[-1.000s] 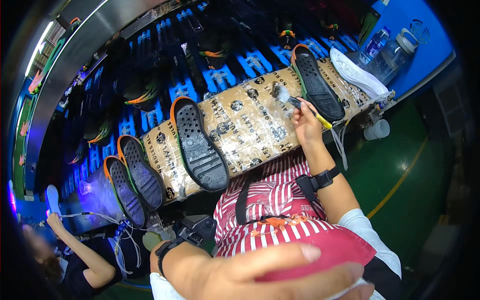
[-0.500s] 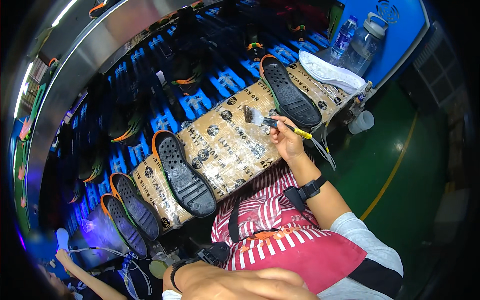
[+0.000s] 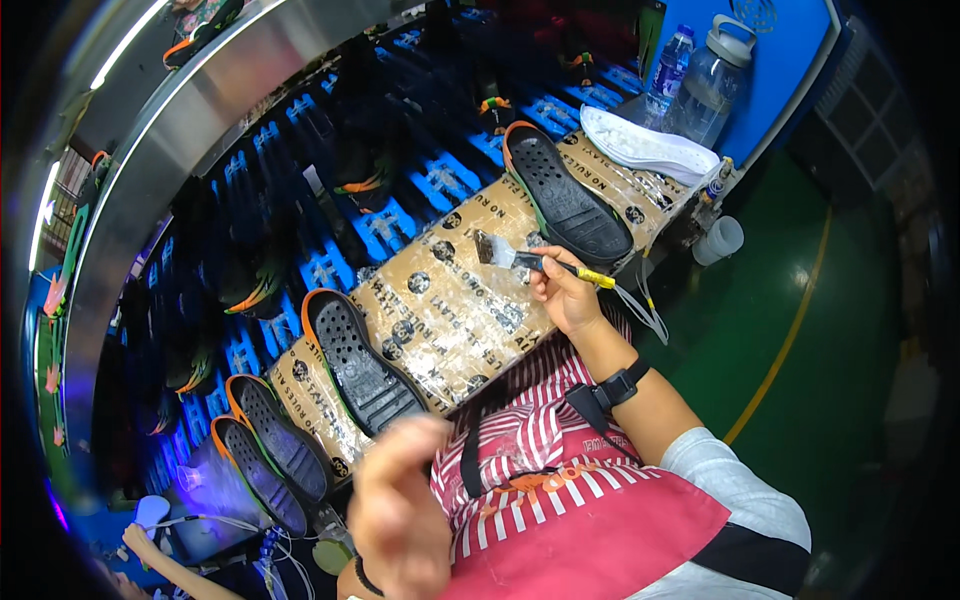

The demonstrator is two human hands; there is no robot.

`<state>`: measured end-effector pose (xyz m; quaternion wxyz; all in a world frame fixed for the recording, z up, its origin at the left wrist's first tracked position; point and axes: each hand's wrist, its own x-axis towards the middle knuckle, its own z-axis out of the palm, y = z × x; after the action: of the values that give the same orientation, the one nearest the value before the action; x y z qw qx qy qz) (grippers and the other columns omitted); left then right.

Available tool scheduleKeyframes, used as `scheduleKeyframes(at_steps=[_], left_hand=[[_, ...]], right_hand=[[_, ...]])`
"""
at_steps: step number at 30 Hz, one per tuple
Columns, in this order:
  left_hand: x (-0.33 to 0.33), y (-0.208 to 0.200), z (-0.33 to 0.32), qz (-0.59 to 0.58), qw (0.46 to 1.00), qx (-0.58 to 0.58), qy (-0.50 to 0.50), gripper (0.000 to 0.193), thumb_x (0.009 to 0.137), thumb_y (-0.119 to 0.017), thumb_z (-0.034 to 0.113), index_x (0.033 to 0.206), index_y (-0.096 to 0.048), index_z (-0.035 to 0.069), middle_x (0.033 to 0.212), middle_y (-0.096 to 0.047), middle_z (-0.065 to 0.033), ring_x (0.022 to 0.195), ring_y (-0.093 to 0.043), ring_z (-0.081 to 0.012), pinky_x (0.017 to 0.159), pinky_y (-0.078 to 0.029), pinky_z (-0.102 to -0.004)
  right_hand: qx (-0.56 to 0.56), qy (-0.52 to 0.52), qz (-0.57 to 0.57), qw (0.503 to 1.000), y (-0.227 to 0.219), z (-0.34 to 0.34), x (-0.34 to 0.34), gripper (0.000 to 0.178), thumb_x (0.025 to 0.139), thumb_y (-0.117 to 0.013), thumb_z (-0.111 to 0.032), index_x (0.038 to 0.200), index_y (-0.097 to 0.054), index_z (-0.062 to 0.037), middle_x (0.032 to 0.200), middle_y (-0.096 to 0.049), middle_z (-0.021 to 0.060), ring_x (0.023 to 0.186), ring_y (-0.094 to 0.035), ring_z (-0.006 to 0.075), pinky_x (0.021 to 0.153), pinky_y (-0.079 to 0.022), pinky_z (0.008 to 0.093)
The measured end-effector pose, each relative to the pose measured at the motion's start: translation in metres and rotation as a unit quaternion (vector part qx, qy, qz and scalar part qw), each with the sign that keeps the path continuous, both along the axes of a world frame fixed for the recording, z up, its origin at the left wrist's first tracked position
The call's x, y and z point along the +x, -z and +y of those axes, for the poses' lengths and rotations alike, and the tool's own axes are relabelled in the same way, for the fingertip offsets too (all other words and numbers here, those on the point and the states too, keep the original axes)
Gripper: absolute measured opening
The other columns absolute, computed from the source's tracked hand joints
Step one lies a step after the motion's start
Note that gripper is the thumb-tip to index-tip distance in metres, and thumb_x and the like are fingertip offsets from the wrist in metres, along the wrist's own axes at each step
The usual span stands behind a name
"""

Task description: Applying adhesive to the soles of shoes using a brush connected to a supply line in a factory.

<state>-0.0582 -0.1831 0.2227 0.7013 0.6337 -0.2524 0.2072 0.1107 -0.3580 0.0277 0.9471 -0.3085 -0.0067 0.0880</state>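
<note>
My right hand grips a flat brush by its dark handle, with yellow on its rear part. The bristles point left, over a bench covered with printed brown cardboard under clear film. Motion blurs my left hand, low in front of the bench. It overlaps the heel of a black shoe sole with an orange and green rim; whether they touch I cannot tell. Another such sole lies beyond the brush to the right. Two more soles, an inner one and an outer one, lie at the left end.
A white sole lies at the bench's right end, near a water bottle and a large clear jug. Behind runs a conveyor with blue holders and dark shoes. Another person's hand shows at lower left. A cup hangs right.
My left hand has risen from the lower edge toward the middle sole's heel. The brush stays in my right hand, at nearly the same place over the bench. The whole view has shifted slightly.
</note>
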Motion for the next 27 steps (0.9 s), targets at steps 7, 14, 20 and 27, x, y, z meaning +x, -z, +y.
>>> scheduleKeyframes(at_steps=[7,14,20,27], left_hand=[[-0.039,0.118,0.041,0.232,0.871,0.123,-0.416,0.081,0.082,-0.053,0.032,0.139,-0.005,0.0,0.141,-0.019,-0.0222,0.132,-0.018,-0.0331,0.106,-0.013,-0.0441],[-0.044,0.181,0.061,0.304,0.719,0.452,-0.432,0.114,0.055,-0.08,0.035,0.135,-0.009,-0.006,0.137,-0.021,-0.0292,0.131,-0.014,-0.0388,0.105,-0.005,-0.054],[-0.037,0.182,0.062,0.299,0.734,0.384,-0.474,0.111,0.058,-0.079,0.028,0.136,-0.008,-0.006,0.136,-0.024,-0.0283,0.128,-0.022,-0.0402,0.105,-0.008,-0.0516],[-0.018,0.148,0.075,0.195,0.864,-0.007,-0.464,0.062,0.092,-0.044,0.024,0.139,-0.008,0.005,0.12,-0.042,-0.0166,0.098,-0.05,-0.0244,0.088,-0.039,-0.0368]], right_hand=[[0.012,-0.001,0.001,1.0,0.003,-0.005,0.004,0.024,0.084,-0.058,-0.015,0.104,-0.053,-0.0017,0.076,-0.057,0.0067,0.065,-0.051,0.0106,0.056,-0.04,0.0217],[0.016,0.008,-0.003,1.0,0.002,-0.005,0.002,0.023,0.084,-0.058,-0.011,0.103,-0.052,0.0004,0.074,-0.057,0.0073,0.065,-0.054,0.0108,0.055,-0.041,0.0208],[-0.021,0.003,-0.024,0.999,0.004,-0.004,0.002,0.022,0.085,-0.058,-0.012,0.103,-0.054,-0.0005,0.074,-0.058,0.0071,0.063,-0.052,0.009,0.054,-0.04,0.02],[-0.038,0.005,-0.031,0.999,0.005,-0.004,0.003,0.023,0.085,-0.057,-0.013,0.104,-0.053,-0.0002,0.074,-0.058,0.0068,0.062,-0.052,0.0089,0.054,-0.04,0.0198]])
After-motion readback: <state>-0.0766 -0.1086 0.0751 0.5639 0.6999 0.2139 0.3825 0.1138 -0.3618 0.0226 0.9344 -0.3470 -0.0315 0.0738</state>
